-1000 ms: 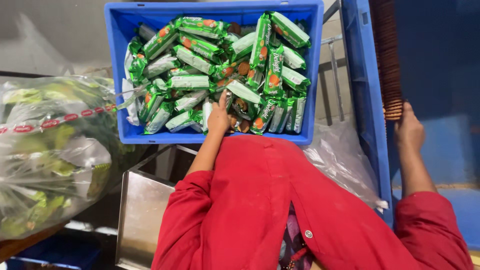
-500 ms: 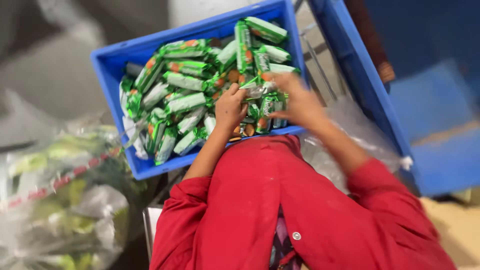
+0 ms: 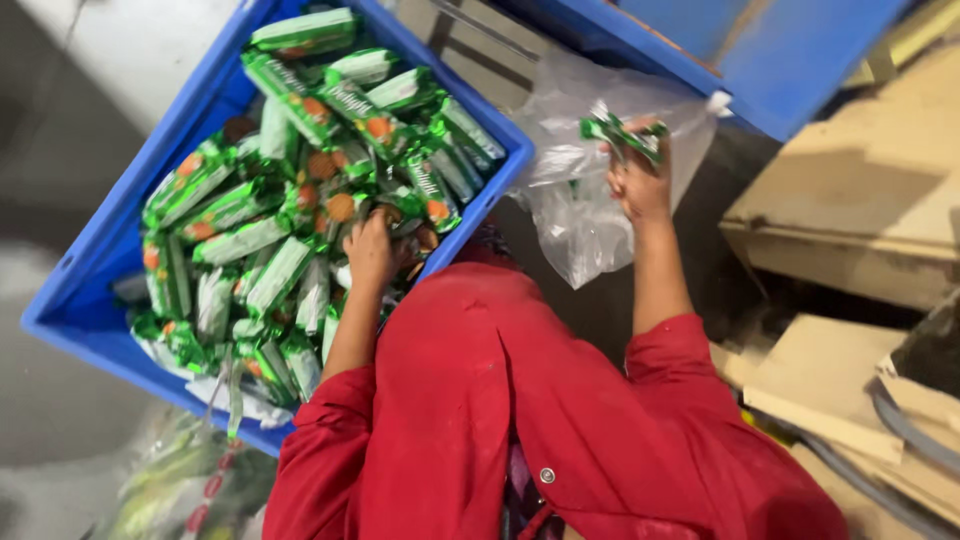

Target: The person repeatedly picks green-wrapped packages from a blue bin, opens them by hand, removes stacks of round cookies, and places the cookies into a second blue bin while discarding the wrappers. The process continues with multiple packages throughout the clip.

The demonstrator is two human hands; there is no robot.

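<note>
A blue plastic crate [image 3: 120, 240] holds several green and white biscuit packets [image 3: 300, 180]. My left hand [image 3: 372, 250] rests down among the packets near the crate's right wall, fingers curled on them. My right hand [image 3: 640, 180] is raised to the right of the crate, gripping a few green packets [image 3: 625, 132] over a clear plastic bag [image 3: 580, 210]. Both arms wear red sleeves.
A second blue crate [image 3: 760, 50] stands at the top right. Beige cardboard boxes [image 3: 860, 230] are stacked along the right. A clear bag filled with green packets [image 3: 180, 490] lies at the bottom left.
My right hand has left the crate with a few packets and moved right, over the clear bag. The view has tilted, with the crate shifting left.
</note>
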